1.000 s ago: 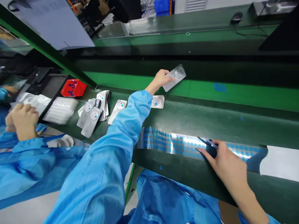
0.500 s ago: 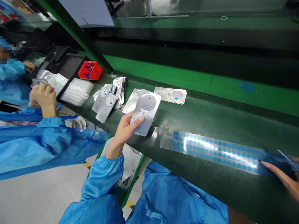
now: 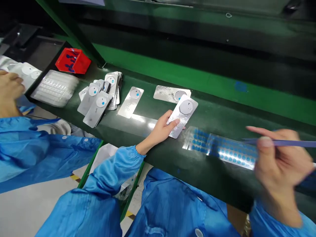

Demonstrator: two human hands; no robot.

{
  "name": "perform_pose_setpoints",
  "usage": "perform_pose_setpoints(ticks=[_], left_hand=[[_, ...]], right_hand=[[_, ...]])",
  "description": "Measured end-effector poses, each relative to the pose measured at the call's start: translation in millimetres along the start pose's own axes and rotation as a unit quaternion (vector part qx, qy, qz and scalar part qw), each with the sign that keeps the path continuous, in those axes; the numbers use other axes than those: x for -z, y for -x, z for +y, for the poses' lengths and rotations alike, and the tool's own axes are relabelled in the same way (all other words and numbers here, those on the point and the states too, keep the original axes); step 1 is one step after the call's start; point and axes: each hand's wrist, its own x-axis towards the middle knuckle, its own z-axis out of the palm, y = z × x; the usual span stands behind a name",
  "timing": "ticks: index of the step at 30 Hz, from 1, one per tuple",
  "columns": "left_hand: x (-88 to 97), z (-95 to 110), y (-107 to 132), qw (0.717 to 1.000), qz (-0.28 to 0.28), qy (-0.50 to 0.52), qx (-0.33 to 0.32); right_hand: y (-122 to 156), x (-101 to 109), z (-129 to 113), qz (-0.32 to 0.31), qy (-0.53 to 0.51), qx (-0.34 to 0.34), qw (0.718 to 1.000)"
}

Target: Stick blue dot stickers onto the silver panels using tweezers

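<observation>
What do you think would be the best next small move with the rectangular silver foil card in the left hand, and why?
Probably the right hand should lift one blue dot from the shiny sheet with its slim blue tweezers and set it on the grey patch of the silver foil card in the left hand: that patch shows no blue dot, while the card lying nearby has one.

Left hand [image 3: 161, 130] holding foil card [image 3: 182, 115], right hand [image 3: 278, 161] tweezers [image 3: 296, 143]

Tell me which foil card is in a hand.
The foil card in the left hand, its top end over another card. The other cards lie on the green bench; none of them is held.
</observation>
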Motion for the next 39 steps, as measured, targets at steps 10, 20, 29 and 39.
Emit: perform_pose_setpoints(ticks=[10, 20, 29, 39], left_hand=[[-21.1, 54, -90, 0.964, -0.003, 0.259, -0.06], [-54.4, -1, -89, 0.959, -0.02, 0.279, 0.041], [-52.4, 2, -89, 0.934, 0.022, 0.345, 0.088], [-52.5, -2, -88, 0.931, -0.017, 0.355, 0.083]], right_hand=[[-25, -134, -6, -0.108, -0.442, -0.212, 0.865], [-25, -96, 2, -0.076, -0.418, -0.221, 0.878], [-21, -108, -10, -0.144, -0.336, -0.184, 0.913], [-16, -112, -6, -0.149, -0.295, -0.158, 0.931]])
